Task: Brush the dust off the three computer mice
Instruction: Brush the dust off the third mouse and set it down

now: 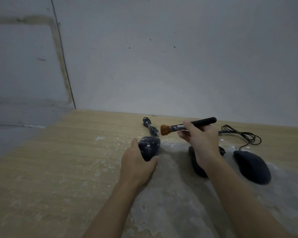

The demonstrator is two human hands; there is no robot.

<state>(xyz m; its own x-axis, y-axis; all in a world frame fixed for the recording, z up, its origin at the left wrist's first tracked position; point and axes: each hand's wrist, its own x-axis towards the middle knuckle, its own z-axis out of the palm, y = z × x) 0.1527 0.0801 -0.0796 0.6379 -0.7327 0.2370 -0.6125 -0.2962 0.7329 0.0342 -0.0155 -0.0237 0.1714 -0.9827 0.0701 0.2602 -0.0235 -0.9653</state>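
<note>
My left hand (pixel 138 164) grips a dark mouse (pixel 149 148) flecked with white dust, held on the wooden table (pixel 50 169). My right hand (pixel 200 140) holds a brush (pixel 187 125) with a black handle; its orange bristles hover just above and to the right of the dusty mouse, apart from it. A second dark mouse (pixel 196 166) lies mostly hidden under my right wrist. The third dark mouse (pixel 252 166) rests at the right, looking clean.
White dust is spread over the table around the mice. A bundled cable with a plug (pixel 150 127) lies behind the dusty mouse. A loose coiled cable (pixel 243 134) lies at the back right. A grey wall rises right behind the table.
</note>
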